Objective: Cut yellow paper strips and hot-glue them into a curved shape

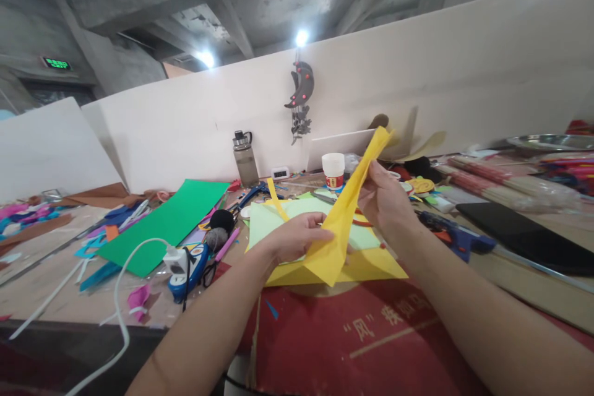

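Both of my hands grip a folded yellow sheet, thin and soft-looking; whether it is paper or felt I cannot tell. It slants up to the right, its lower corner above the stack. My left hand pinches the lower part from the left. Higher up, my right hand holds the right edge, fingers partly hidden behind the sheet. Underneath lie pale green sheets and another yellow sheet, on a red board with printed characters. A narrow yellow strip stands up beyond my left hand.
Left are a green sheet, a blue power strip with a white cable, and a black ball. A bottle and paper cups stand behind. Blue glue gun and black slab lie right.
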A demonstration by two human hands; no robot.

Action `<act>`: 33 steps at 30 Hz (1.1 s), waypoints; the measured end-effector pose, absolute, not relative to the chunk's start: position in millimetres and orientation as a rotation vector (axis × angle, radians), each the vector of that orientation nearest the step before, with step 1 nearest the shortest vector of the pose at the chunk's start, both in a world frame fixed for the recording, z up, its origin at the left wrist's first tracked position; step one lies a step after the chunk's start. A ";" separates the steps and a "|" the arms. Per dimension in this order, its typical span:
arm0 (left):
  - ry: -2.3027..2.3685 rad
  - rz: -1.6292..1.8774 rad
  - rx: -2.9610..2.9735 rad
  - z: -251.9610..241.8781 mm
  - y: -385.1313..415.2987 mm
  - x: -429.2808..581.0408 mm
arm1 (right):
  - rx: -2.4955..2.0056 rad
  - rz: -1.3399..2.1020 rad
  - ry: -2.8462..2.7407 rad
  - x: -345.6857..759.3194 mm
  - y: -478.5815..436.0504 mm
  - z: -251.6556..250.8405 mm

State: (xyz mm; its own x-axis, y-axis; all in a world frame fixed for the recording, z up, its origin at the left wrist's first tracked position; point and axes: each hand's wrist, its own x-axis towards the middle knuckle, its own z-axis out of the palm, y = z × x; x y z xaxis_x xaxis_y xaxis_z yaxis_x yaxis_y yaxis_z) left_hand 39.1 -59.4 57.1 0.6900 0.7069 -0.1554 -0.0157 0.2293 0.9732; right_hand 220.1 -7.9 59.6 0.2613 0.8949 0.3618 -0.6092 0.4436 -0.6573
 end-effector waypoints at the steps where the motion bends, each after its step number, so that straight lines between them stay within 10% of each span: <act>1: 0.645 0.580 1.215 54.2 -59.2 43.0 | -0.431 1.092 -0.827 218.2 -9.0 59.2; 10: 0.612 1.441 1.062 46.6 -39.4 49.2 | -0.829 1.064 -1.413 179.0 -26.2 33.3; 33: 0.421 1.574 0.328 70.3 -30.8 35.3 | -0.664 0.206 -1.901 167.0 -50.9 26.4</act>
State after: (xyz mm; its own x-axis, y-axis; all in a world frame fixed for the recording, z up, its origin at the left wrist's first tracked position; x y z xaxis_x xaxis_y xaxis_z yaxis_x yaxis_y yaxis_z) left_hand 35.3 -30.8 70.3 -0.0489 0.9977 -0.0479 -0.8886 -0.0216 0.4583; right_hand 167.0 -50.9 26.4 -0.2833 0.5349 0.7960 0.3518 0.8301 -0.4326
